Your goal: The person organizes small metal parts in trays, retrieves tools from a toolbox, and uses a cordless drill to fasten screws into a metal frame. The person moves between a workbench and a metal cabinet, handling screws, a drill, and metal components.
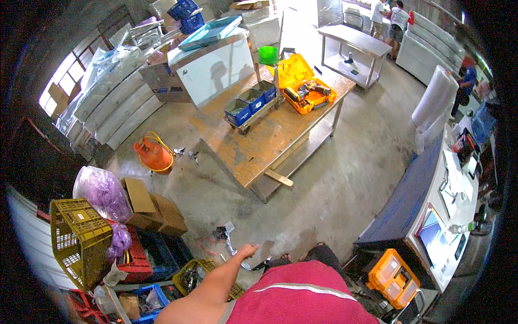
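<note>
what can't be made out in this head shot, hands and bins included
Head view:
- Right hand: unseen, perhaps behind the red shirt.
- Left hand: too small; curled fingers may hide its palm.
- Blue bins: contents too small to identify.

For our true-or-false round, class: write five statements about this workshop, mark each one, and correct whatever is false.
1. An open yellow case lies on the brown-topped table. True.
2. The orange gas cylinder stands on that table. False: the cylinder stands on the floor.
3. Three blue bins stand in a row to the left of the case. True.
4. The left hand grips the table. False: the left hand is apart from the table, nearer the person's body.
5. The person's red top has a pale stripe. True.
</note>
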A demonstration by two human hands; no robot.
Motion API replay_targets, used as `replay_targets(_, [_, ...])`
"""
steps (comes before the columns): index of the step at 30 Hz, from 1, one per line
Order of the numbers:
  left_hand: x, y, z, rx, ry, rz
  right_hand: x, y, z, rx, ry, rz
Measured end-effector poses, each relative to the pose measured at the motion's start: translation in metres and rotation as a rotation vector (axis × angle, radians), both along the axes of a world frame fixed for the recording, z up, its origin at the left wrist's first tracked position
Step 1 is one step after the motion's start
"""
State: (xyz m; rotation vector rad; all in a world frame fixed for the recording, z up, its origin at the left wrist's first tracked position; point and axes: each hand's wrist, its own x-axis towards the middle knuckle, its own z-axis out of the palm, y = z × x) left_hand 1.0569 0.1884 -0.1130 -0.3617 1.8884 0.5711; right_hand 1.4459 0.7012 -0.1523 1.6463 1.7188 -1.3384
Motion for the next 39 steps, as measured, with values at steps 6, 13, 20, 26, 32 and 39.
replay_targets(6, [0.053,0.083,-0.027,0.504,-0.617,0.094,-0.099,0.034,0.002,0.009,0.014,0.396])
replay_targets(13, [-0.057,0.176,0.016,0.159,0.226,-0.481,-0.323,0.154,0.001,0.229,0.461,0.337])
replay_targets(20, [-0.208,0.421,0.102,0.431,0.294,-0.465,-0.540,0.234,0.135,-0.436,0.831,-0.202])
replay_targets(26, [-0.313,0.593,0.228,0.761,0.610,-0.250,-0.680,0.250,0.270,-0.596,1.151,0.164])
replay_targets(32, [-0.431,0.636,0.257,0.389,0.997,0.017,-0.823,0.292,0.287,-0.567,1.064,0.479])
replay_targets(39, [-0.688,0.631,0.225,-0.002,1.269,0.322,-0.965,0.418,0.250,-0.429,0.663,0.399])
